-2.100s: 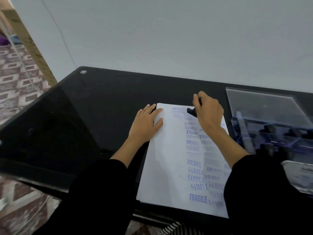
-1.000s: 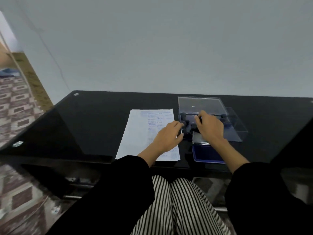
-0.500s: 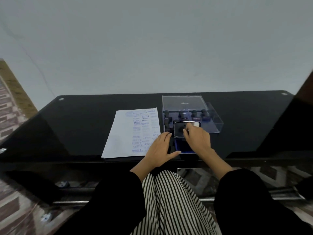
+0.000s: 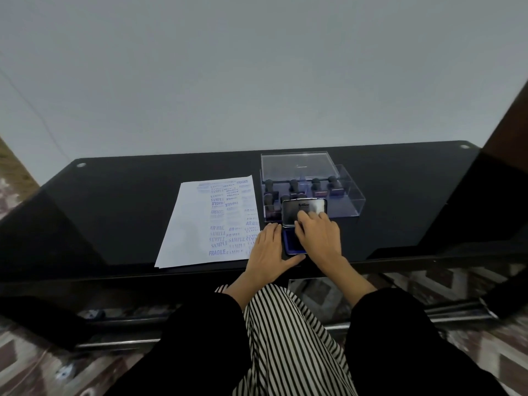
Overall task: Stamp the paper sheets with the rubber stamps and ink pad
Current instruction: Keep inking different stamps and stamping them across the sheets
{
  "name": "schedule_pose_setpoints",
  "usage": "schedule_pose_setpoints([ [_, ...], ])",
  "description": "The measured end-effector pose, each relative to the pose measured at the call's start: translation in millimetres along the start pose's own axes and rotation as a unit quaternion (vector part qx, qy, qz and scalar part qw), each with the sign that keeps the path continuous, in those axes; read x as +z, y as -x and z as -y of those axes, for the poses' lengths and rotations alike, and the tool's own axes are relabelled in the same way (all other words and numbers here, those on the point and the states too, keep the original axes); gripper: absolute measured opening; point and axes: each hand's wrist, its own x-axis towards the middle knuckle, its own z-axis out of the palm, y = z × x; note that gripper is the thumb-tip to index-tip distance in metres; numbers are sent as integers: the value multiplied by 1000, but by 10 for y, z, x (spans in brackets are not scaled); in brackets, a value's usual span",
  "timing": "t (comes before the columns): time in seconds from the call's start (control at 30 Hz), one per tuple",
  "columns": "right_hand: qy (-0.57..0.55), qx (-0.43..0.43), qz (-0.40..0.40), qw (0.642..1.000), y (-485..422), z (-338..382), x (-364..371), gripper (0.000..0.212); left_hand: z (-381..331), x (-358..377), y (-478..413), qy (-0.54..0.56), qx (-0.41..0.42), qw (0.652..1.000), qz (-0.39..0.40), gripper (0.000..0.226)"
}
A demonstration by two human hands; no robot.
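My right hand (image 4: pixel 318 238) lies over the ink pad (image 4: pixel 293 243), and its fingers (image 4: pixel 303 221) touch the raised lid (image 4: pixel 303 210) of the pad; the fingers are loosely spread, not pinching anything I can see. My left hand (image 4: pixel 268 252) rests flat and spread on the table (image 4: pixel 114 212), just beside the left edge of the pad, with its thumb near the front of the pad. The paper sheets (image 4: pixel 197 227) lie to the left of my hands, with many blue marks such as SAMPLE, AIR MAIL and FRAGILE. Behind the pad stands a clear plastic box (image 4: pixel 347 195) with its cover up, and the rubber stamps (image 4: pixel 294 186) stand in rows inside it. The table is black glass against a pale wall (image 4: pixel 257 67). My striped trousers (image 4: pixel 285 338) show below.
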Motion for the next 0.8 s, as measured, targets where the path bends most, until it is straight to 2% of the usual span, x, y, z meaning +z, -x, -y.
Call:
schedule_pose_setpoints([
  [0.4,17,34,-50,998,-25,46,124,12,42,63,-10,-16,10,1000,-9,94],
  [0.6,26,33,-79,996,15,64,130,22,38,71,10,-23,9,1000,-17,96],
  [0.8,45,17,-116,992,163,32,204,21,38,83,13,-33,7,999,-20,96],
])
